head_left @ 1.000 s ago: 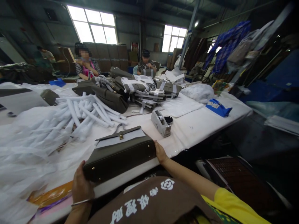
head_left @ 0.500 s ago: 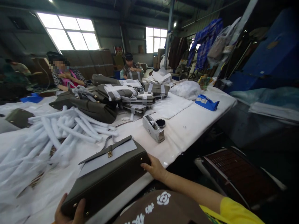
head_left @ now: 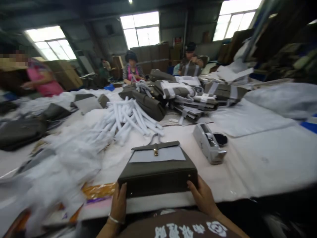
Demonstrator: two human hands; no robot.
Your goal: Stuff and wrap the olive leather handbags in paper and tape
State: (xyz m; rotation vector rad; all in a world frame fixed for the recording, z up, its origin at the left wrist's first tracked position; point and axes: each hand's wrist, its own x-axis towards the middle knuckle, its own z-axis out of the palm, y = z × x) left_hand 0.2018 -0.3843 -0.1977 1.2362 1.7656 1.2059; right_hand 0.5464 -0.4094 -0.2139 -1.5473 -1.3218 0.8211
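Note:
A dark olive handbag lies on the table in front of me, its base turned toward my body. Its flap has a gold clasp, and a pale sheet sits under the flap. My left hand, with a bracelet at the wrist, grips the bag's left end. At the right end, my right hand holds the corner, the thumb on the base near a metal stud. Some fingers of both hands are hidden behind the bag. Right of the bag stands a grey tape dispenser.
White padding rolls are heaped beyond the bag. Several more handbags are stacked behind them. Crumpled white wrapping covers the left side. A white sheet lies at right. Co-workers are across the table, and another person is far left.
My view has swung left, bringing more of the table's left side into sight. The bag now lies squarer to me, with both hands still on its ends.

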